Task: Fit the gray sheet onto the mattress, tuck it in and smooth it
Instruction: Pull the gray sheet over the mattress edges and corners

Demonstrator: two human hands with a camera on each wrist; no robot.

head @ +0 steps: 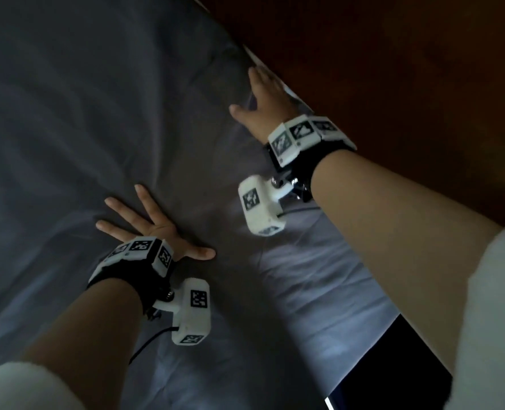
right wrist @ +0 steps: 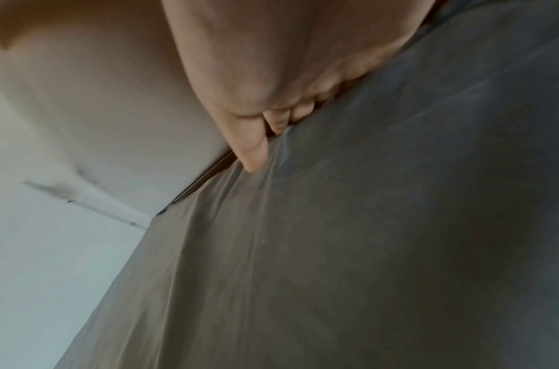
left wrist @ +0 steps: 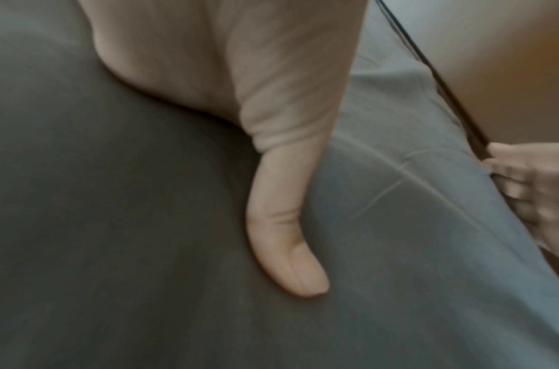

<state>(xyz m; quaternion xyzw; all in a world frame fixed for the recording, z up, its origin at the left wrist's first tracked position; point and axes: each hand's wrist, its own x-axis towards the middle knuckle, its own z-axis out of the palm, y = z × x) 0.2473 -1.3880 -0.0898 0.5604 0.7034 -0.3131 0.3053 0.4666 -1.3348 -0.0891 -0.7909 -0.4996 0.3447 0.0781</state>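
Left hand (head: pixel 153 229), fingers spread flat at centre frame, pins the gray sheet (head: pixel 67 128) on the mattress; right hand (head: pixel 263 96), upper right, fingers hooked over its edge, likely tucking against the headboard (head: pixel 393 54)

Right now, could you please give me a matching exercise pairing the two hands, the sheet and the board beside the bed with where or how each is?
Things:
1. left hand
2. right hand
3. gray sheet
4. brown board

States:
A. fingers pushed down at the bed's edge
B. stands along the mattress edge
C. spread flat, pressing the fabric
D. creased, covering the mattress

Pairs: 1-C, 2-A, 3-D, 4-B
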